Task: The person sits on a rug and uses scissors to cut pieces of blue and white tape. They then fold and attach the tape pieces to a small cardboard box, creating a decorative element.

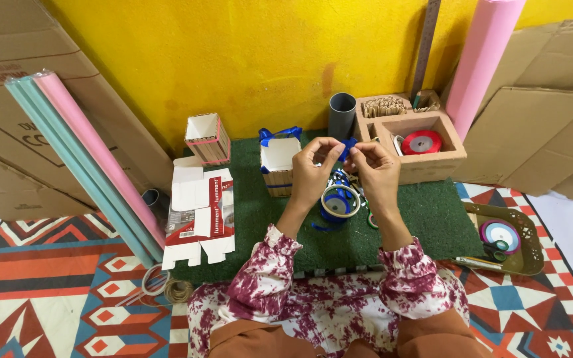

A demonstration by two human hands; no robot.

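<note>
My left hand [313, 166] and my right hand [374, 167] meet above the green mat [426, 212], and together they pinch a small piece of blue ribbon [347, 148] between the fingertips. Below the hands lies a roll of tape [337, 201] with blue ribbon around it, among scraps of ribbon. A small stick box with blue trim [278, 162] stands just left of my left hand. Another small stick box with pink trim [207, 138] stands further left.
A flattened white and red carton [199, 215] lies left on the mat. Rolled pink and teal paper [87, 166] leans at left. A cardboard organiser [445, 154] holds a red ribbon spool [422, 142]; a grey tube [341, 114] stands beside it. A brown tray [535, 255] holds spools at right.
</note>
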